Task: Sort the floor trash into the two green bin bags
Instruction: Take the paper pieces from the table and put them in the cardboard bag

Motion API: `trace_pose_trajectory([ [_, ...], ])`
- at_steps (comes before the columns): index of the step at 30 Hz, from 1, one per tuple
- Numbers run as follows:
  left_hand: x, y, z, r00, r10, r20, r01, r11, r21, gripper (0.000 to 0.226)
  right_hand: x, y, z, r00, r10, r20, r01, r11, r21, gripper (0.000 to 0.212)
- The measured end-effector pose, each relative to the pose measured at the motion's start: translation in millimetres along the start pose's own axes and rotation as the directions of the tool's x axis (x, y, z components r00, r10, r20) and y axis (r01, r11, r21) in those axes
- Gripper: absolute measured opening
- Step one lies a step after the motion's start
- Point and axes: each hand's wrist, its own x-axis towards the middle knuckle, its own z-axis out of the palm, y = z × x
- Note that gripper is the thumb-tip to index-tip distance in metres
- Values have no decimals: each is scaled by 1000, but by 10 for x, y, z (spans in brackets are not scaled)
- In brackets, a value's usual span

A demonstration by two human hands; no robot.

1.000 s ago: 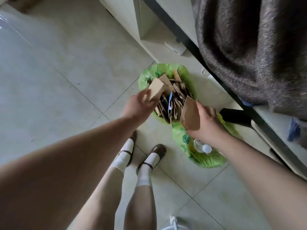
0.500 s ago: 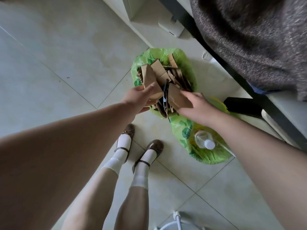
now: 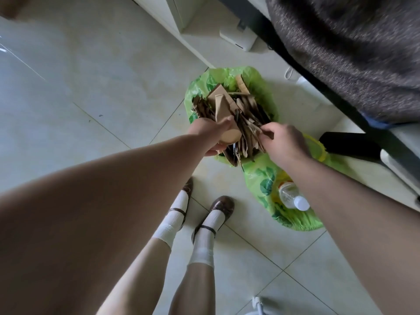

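Over the far green bin bag [image 3: 261, 85], crammed with torn cardboard [image 3: 247, 114], the left hand [image 3: 211, 137] holds a tan cardboard piece [image 3: 223, 114] while the right hand [image 3: 284, 142] pinches a strip at the pile's edge. Both pieces appear ready to be pushed down and released. The nearer bag [image 3: 261, 185], holding a plastic bottle [image 3: 293, 196], is partly hidden by the right arm.

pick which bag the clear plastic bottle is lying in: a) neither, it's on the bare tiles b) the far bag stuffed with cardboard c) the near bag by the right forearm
c: the clear plastic bottle with its white cap lies in the near green bag beside the right forearm, while the far green bag holds only cardboard pieces.
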Motion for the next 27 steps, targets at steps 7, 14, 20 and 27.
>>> trace_pose_trajectory([
  [7,97,-218,159,998,-54,-17,53,995,-79,26,59,45,104,995,72,-70,-74,997,-27,12],
  [14,110,-379,145,997,-46,60,56,985,-165,18,44,71,117,991,94,-94,-93,996,14,16],
  [20,20,-349,272,997,28,-69,-27,1000,14,18,-49,93,179,986,95,-139,-88,995,55,27],
  [27,-258,-308,44,984,129,-123,-100,971,217,54,-429,81,-141,991,80,-104,-69,992,106,53],
])
